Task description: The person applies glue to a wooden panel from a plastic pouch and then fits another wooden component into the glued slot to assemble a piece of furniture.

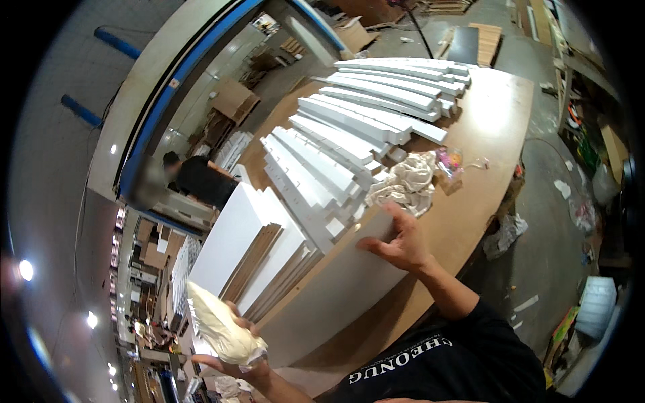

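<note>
Workbench [484, 127]: white strips [349, 134] behind crumpled rag [406, 183].

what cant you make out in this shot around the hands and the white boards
Head view:
- The left hand is mostly covered by the pale bag it grips; the bag's contents are unclear.
- Right hand: palm faces down on the white panel, so contact is hidden.
- Stacked boards: count is unclear, only edges show.
- Small packet beside the crumpled cloth: too small to identify.
</note>
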`<state>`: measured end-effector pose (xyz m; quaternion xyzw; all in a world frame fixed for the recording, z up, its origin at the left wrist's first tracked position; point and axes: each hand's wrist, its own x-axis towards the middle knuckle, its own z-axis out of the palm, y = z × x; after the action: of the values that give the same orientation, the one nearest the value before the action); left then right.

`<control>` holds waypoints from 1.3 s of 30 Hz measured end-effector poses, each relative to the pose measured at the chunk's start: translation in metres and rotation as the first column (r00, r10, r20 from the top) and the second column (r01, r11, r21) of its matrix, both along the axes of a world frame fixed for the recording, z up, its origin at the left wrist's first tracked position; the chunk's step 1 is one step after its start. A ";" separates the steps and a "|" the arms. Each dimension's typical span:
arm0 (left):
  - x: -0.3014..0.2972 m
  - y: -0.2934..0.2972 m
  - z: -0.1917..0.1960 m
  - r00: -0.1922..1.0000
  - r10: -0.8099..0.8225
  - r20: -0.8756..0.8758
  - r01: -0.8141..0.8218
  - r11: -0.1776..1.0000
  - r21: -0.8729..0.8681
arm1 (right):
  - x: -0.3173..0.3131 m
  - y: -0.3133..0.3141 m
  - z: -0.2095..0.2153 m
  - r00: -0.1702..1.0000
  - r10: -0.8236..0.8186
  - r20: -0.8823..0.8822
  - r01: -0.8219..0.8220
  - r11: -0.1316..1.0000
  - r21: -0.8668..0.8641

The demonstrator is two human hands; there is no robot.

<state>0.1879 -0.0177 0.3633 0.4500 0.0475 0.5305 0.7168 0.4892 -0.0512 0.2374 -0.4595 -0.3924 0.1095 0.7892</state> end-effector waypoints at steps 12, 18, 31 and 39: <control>-0.030 0.005 -0.010 0.933 0.265 -0.244 -0.277 0.961 -0.016 | 0.004 0.019 0.025 0.963 -0.124 0.240 0.111 0.992 0.063; 0.008 0.010 0.013 0.790 0.395 -0.468 -0.372 0.917 0.144 | 0.004 0.020 0.018 0.968 -0.116 0.221 0.100 0.992 0.082; 0.011 0.029 0.020 0.767 0.412 -0.492 -0.330 0.911 0.249 | -0.001 0.021 0.017 0.963 -0.124 0.237 0.108 0.991 0.080; 0.024 0.037 0.015 0.759 0.417 -0.501 -0.309 0.907 0.287 | 0.004 0.020 0.016 0.954 -0.167 0.249 0.145 0.984 0.105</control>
<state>0.2117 0.0192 0.3785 0.6307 0.2883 0.5092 0.5096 0.4932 -0.0309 0.2537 -0.4649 -0.4582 -0.0304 0.7570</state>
